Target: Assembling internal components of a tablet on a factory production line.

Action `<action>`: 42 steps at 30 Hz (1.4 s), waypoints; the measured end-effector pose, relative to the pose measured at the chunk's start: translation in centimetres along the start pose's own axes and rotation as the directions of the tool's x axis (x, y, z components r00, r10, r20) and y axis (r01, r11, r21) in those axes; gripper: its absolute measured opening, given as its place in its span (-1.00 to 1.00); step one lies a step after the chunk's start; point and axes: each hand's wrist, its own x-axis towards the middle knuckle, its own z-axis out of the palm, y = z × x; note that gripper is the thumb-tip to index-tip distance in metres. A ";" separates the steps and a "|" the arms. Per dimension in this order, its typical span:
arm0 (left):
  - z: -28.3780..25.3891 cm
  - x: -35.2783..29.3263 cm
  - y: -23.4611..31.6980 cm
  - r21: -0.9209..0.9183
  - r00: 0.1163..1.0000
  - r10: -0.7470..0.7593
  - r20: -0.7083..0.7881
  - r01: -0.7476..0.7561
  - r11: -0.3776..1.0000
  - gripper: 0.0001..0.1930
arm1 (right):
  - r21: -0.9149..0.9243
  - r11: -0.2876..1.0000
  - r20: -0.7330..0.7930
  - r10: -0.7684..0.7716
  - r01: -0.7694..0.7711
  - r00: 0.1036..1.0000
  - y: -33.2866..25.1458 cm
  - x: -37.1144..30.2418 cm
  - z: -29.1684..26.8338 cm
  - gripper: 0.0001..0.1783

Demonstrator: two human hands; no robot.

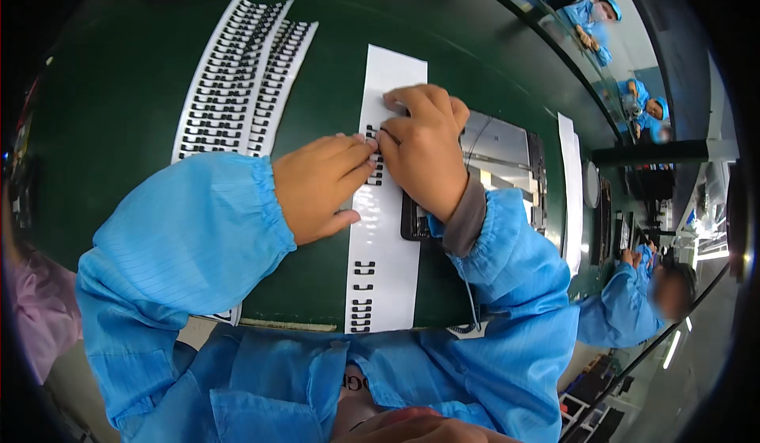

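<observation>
A long white backing strip (pixel 384 229) lies on the table in front of me, with small black U-shaped pieces (pixel 362 314) stuck along it and bare glossy patches between them. My left hand (pixel 324 182) rests palm down across the strip's left edge, fingers stretched out and fingertips on the strip beside the black pieces. Over the strip's upper part, my right hand (pixel 423 138) is closed, its thumb and index finger brought together next to the left fingertips. Whatever they pinch is too small and hidden to name. Partly under my right wrist lies a black-edged flat part (pixel 413 223).
Two more white strips full of black pieces (pixel 233 87) lie at the far left. Flat silver panels (pixel 499 146) sit right of my right hand, with a narrow white strip (pixel 570 197) beyond. Co-workers in blue (pixel 625 304) sit along the right; a pink sleeve (pixel 39 308) shows at left.
</observation>
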 end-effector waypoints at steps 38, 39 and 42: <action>2.0 4.8 4.5 -0.076 0.903 0.415 -0.111 -0.424 0.902 -0.74 | 0.605 0.690 0.393 0.176 -0.398 0.902 4.7 -10.3 -9.2 -0.91; 2.0 4.7 4.5 -0.085 0.910 0.401 -0.110 -0.410 0.908 -0.75 | 0.607 0.685 0.400 0.176 -0.403 0.900 4.7 -10.3 -9.2 -0.91; 1.9 4.6 4.4 -0.103 0.915 0.391 -0.104 -0.400 0.911 -0.75 | 0.609 0.678 0.420 0.165 -0.412 0.892 4.7 -10.0 -9.5 -0.91</action>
